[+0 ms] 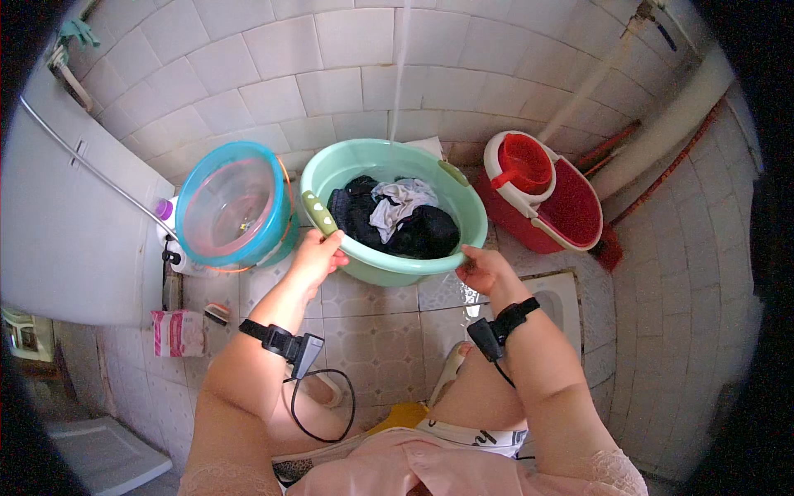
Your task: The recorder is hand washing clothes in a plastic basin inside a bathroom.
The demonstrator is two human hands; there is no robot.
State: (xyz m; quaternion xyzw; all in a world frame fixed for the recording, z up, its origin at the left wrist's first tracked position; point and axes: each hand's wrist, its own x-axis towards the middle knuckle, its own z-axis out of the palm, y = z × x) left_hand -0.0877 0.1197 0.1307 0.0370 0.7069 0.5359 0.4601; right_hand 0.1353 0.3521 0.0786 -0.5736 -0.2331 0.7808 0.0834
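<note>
A light green plastic washtub [384, 263] stands before me on the tiled floor. My left hand [319, 257] grips its rim at the near left, just below the green handle with white hearts [318, 212]. At the near right, my right hand [485, 268] has hold of the same rim, fingers tucked beneath the edge. Dark clothes [431, 230] lie in the tub with a crumpled white garment [400, 201] on top. From above, a thin stream of water [400, 80] falls into the far side of the tub.
Left of the tub stands a blue bucket [186, 232] with a clear basin inside. A red mop bucket [515, 217] with a red dipper [527, 162] is at the right. A scrub brush [217, 314] and pink packet [178, 333] lie left. A squat toilet [552, 304] is set into the floor.
</note>
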